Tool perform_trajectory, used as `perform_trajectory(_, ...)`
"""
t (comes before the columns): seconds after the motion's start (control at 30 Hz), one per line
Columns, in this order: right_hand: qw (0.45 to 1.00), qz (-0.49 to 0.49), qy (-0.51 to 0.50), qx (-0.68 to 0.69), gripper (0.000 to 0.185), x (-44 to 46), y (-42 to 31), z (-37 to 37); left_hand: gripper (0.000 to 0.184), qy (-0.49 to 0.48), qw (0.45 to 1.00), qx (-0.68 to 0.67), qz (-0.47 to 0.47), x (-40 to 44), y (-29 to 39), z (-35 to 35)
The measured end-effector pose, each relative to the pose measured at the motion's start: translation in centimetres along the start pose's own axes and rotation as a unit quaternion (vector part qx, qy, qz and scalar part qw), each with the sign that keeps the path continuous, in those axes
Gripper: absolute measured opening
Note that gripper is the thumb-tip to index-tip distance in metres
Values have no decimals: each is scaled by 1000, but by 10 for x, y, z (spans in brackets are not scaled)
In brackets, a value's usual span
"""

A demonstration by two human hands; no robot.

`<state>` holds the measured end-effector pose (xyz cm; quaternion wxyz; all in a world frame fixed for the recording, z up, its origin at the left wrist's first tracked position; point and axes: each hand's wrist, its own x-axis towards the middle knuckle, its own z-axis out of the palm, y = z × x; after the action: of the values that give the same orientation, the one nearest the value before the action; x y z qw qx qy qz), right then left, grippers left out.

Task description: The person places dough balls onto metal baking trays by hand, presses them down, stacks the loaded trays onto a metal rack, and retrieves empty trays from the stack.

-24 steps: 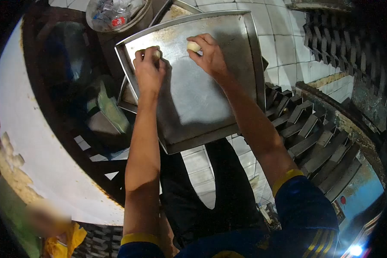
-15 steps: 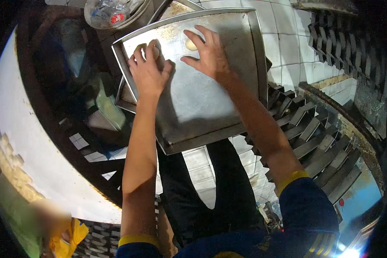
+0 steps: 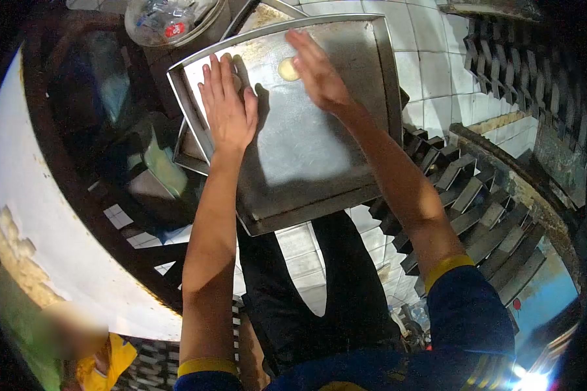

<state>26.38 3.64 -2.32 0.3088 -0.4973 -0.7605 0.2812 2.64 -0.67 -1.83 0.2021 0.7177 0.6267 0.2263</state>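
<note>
Towards eleven o'clock on the metal tray (image 3: 300,156), the left hand (image 3: 229,116), flat and outstretched, partly hides a shaded ball (image 3: 237,83). At twelve o'clock, a pale ball (image 3: 288,70) sits just beside the right hand (image 3: 320,73), also outstretched; contact is unclear. Beyond, at ten o'clock, is a bucket (image 3: 202,30).

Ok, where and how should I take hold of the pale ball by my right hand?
I'd pinch the pale ball around its opposite sides, coming from above with your right hand. It looks rounded, with no handle, and rests on the flat tray away from the raised rims, so thumb and fingers should fit around it.
</note>
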Motion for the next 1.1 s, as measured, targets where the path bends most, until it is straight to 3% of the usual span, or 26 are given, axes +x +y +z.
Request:
perform_trajectory(0.03,1000,0,1,-3,63,-6,2,3,77,-14,1000,11,4,0,0,3)
perform_trajectory(0.1,977,-33,-122,-170,66,-19,1,12,78,-55,997,60,15,-3,-7,17)
perform_trajectory(0.17,977,-54,-109,-175,73,-19,4,14,79,-96,992,86,15,1,-7,19)
perform_trajectory(0.23,983,-51,-121,-125,76,-13,28,18,86,-59,998,31,1,5,6,4)
perform_trajectory(0.27,991,10,-53,126,72,-27,36,22,89,-47,998,-43,-30,4,21,-18)
perform_trajectory(0.3,969,89,-6,231,69,-15,-25,6,89,-6,994,-110,-22,-1,38,-47)
perform_trajectory(0.33,986,105,-21,128,66,-9,-29,2,90,53,987,-153,7,-4,49,-75)
perform_trajectory(0.4,956,173,14,236,57,27,-142,-14,90,107,969,-222,-11,-27,79,-167)
perform_trajectory(0.43,963,144,-9,229,50,39,-188,-19,87,93,970,-224,-31,-38,91,-231)
perform_trajectory(0.5,968,98,-42,227,43,75,-254,-11,81,214,965,-149,21,-63,67,-314)
perform_trajectory(0.57,973,-49,-65,215,31,115,-324,24,57,304,935,-160,-91,-83,13,-382)
perform_trajectory(0.6,969,-58,-106,214,31,145,-370,37,55,346,909,-152,-175,-83,-4,-413)
perform_trajectory(0.67,952,-84,-172,239,36,194,-444,102,53,415,870,-84,-251,-96,-75,-468)
perform_trajectory(0.7,939,-97,-197,266,40,212,-471,136,54,439,864,-23,-245,-108,-125,-490)
perform_trajectory(0.83,918,-189,-263,228,52,257,-558,246,66,325,911,192,-165,-130,-281,-568)
perform_trajectory(0.87,926,-208,-257,184,54,262,-570,272,66,327,912,186,-166,-130,-300,-578)
perform_trajectory(0.93,938,-213,-259,83,55,267,-592,307,62,178,955,150,-184,-124,-324,-591)
perform_trajectory(0.97,943,-199,-267,27,55,268,-603,317,62,174,958,141,-180,-122,-333,-594)
perform_trajectory(1.1,936,-187,-284,95,48,268,-616,327,57,154,976,134,-77,-116,-367,-602)
